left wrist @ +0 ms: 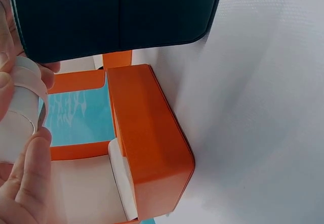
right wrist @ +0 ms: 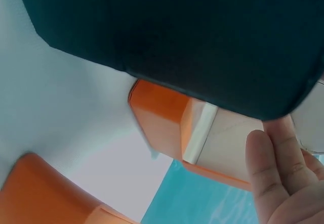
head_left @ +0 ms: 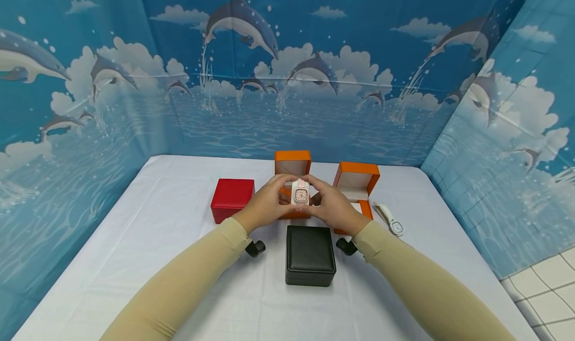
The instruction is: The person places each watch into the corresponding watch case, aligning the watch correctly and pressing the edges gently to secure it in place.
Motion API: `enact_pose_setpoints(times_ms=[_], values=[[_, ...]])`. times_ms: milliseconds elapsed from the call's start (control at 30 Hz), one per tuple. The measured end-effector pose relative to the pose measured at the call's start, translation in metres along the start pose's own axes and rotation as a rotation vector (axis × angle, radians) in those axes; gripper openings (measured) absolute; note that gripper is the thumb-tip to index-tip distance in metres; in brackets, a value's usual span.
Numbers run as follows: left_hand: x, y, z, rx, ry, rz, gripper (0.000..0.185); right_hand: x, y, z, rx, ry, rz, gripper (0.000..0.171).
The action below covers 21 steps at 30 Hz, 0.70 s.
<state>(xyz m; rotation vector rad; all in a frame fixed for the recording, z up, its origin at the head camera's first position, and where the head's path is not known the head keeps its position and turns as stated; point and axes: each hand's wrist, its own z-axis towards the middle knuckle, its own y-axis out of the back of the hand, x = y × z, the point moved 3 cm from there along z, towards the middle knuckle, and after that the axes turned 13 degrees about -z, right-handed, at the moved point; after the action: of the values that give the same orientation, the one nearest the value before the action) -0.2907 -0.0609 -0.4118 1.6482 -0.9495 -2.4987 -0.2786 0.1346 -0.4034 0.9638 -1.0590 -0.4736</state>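
A wristwatch (head_left: 301, 195) with a square pale face and a pink strap is wrapped round a white cushion (left wrist: 17, 100). Both hands hold it up in front of an opened orange box (head_left: 293, 155). On its left side, my left hand (head_left: 268, 201) grips the cushion between thumb and fingers. From the right, my right hand (head_left: 334, 205) pinches it the same way. The box's lid stands raised behind the hands, and much of its base is hidden by them. In the right wrist view, a dark shape covers most of the watch.
A closed black box (head_left: 310, 253) sits nearest me, below the hands. To the left is a closed red box (head_left: 232, 195). A second orange box (head_left: 359, 169) stands with its lid up at right, beside a white-strapped watch (head_left: 396, 227) lying on the white tablecloth (head_left: 179, 201).
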Motion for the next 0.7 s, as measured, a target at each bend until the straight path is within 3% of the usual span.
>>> enact_pose_setpoints(times_ms=[400, 700], values=[[-0.0013, -0.0001, -0.0006, 0.005, -0.013, 0.003, 0.073, -0.0009, -0.0006, 0.0000, 0.001, -0.026, 0.021, 0.079], [-0.0024, 0.0023, -0.0005, -0.008, 0.003, 0.034, 0.076, 0.0010, -0.0007, 0.0002, -0.012, 0.012, 0.007, 0.083]])
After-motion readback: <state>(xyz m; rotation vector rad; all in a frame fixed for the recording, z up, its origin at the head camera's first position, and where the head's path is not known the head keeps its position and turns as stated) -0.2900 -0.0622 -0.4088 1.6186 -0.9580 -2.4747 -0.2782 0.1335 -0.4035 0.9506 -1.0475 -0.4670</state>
